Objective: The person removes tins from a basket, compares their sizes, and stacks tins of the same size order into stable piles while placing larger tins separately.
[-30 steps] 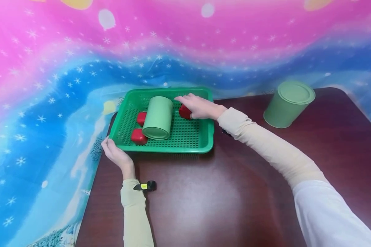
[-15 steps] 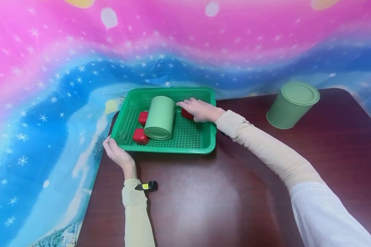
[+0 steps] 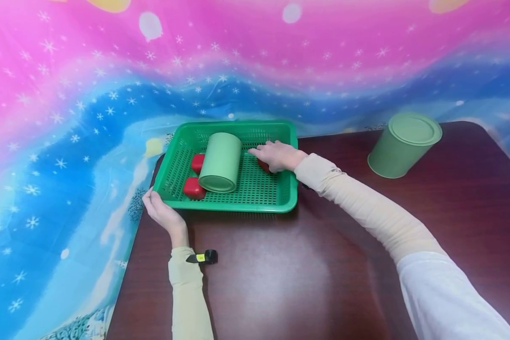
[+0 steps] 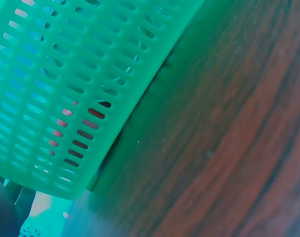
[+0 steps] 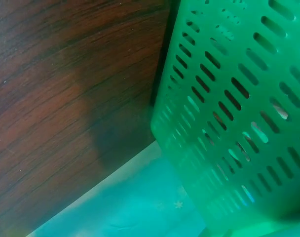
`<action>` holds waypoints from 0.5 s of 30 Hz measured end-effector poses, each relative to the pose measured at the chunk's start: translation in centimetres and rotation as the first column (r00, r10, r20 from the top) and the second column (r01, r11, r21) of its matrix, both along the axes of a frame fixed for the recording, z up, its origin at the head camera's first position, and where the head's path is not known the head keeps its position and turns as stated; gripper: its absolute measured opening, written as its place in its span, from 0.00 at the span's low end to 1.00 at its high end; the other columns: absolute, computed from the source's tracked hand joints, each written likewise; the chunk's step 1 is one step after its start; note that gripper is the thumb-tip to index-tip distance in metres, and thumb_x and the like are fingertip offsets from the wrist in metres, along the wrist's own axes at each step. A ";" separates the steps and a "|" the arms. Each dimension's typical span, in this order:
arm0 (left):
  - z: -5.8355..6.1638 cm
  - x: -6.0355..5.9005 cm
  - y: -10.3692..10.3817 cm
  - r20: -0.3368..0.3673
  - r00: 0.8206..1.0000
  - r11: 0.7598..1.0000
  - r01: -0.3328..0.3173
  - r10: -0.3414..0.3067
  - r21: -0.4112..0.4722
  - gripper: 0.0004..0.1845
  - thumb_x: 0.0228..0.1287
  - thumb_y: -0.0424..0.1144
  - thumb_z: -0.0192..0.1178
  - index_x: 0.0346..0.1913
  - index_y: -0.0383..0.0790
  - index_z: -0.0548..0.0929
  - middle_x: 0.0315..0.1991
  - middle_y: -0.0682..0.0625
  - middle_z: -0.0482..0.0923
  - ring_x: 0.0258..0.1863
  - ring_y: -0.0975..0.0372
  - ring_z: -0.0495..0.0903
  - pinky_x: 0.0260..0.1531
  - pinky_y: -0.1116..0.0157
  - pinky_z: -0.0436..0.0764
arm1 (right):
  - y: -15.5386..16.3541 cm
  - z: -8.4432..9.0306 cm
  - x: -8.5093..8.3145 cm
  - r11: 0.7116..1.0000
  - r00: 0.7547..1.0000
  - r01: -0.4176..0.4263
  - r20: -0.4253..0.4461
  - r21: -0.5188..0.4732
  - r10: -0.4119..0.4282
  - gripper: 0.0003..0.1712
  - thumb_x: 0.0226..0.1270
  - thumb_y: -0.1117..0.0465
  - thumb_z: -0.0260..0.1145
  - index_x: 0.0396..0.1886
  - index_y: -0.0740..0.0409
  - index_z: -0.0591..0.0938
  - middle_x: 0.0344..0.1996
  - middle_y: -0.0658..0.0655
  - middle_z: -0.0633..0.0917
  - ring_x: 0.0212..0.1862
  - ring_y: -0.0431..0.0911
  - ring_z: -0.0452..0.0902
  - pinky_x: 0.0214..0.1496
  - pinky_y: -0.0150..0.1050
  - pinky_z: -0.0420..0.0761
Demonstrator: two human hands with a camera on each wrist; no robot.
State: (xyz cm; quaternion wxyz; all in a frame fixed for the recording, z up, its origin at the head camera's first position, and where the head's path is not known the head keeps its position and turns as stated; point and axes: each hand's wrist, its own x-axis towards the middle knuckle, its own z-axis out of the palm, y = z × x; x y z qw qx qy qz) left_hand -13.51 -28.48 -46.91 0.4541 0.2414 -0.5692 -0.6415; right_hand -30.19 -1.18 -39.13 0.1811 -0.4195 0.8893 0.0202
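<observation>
A green slotted plastic basket [image 3: 233,208] stands at the back left of the table. Inside it a pale green can [image 3: 220,160] lies on its side, with two rounded red blocks [image 3: 194,188] to its left. My left hand [image 3: 165,217] holds the basket's front left corner. Reaching in over the right rim, my right hand [image 3: 276,156] holds another rounded red block [image 3: 262,165] near the basket floor, its fingers hiding most of it. Both wrist views look onto the basket's slotted outer side [image 4: 81,89], [image 5: 229,98]; neither shows the held block plainly.
A second pale green can [image 3: 401,146] stands upright at the back right of the dark wooden table [image 3: 280,274]. Behind the table hangs a pink and blue patterned cloth [image 3: 255,56], close to the basket's back rim.
My right hand has moved slightly right and nearer to me inside the basket, the red block going with it and becoming more covered. My left hand stays at the corner.
</observation>
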 end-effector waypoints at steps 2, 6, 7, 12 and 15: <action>-0.1 -0.1 0.2 -0.004 1.000 1.000 0.002 -0.002 -0.007 0.13 0.80 0.40 0.45 0.48 0.36 0.78 0.28 0.54 0.58 0.27 0.64 0.55 0.42 0.65 0.58 | 0.1 0.0 0.0 1.000 1.000 0.019 0.009 0.009 -0.019 0.45 0.72 0.73 0.58 0.85 0.53 0.53 0.79 0.63 0.62 0.79 0.62 0.54 0.77 0.58 0.57; -0.1 -0.1 0.4 -0.014 1.000 1.000 0.004 -0.005 -0.019 0.12 0.80 0.40 0.46 0.47 0.37 0.78 0.29 0.54 0.61 0.29 0.65 0.58 0.43 0.65 0.60 | 0.2 0.0 0.0 0.999 0.999 0.038 0.022 -0.001 -0.038 0.46 0.72 0.72 0.60 0.85 0.52 0.53 0.79 0.62 0.62 0.79 0.61 0.53 0.77 0.58 0.56; 0.0 -0.1 0.4 -0.016 1.000 1.000 0.004 -0.004 -0.023 0.12 0.80 0.41 0.46 0.47 0.38 0.78 0.30 0.54 0.61 0.29 0.65 0.58 0.43 0.64 0.60 | 0.1 0.0 0.0 0.999 0.999 0.039 0.029 -0.011 -0.039 0.46 0.71 0.72 0.61 0.85 0.53 0.53 0.79 0.62 0.62 0.79 0.61 0.53 0.77 0.59 0.56; 0.0 0.0 0.2 -0.015 1.000 0.999 -0.015 0.015 -0.038 0.12 0.80 0.41 0.45 0.46 0.40 0.78 0.30 0.54 0.59 0.28 0.65 0.56 0.43 0.65 0.59 | -0.2 0.0 0.0 0.996 0.997 0.031 0.075 -0.083 -0.025 0.47 0.69 0.74 0.62 0.84 0.54 0.54 0.79 0.62 0.63 0.79 0.61 0.53 0.77 0.59 0.55; 0.0 0.0 0.1 -0.014 1.000 0.999 -0.017 0.017 -0.037 0.12 0.79 0.41 0.45 0.46 0.40 0.78 0.30 0.54 0.59 0.28 0.65 0.55 0.43 0.65 0.59 | -0.1 0.3 0.1 0.987 0.997 0.030 0.079 -0.155 -0.018 0.49 0.68 0.71 0.66 0.84 0.54 0.54 0.77 0.63 0.66 0.78 0.61 0.55 0.77 0.59 0.55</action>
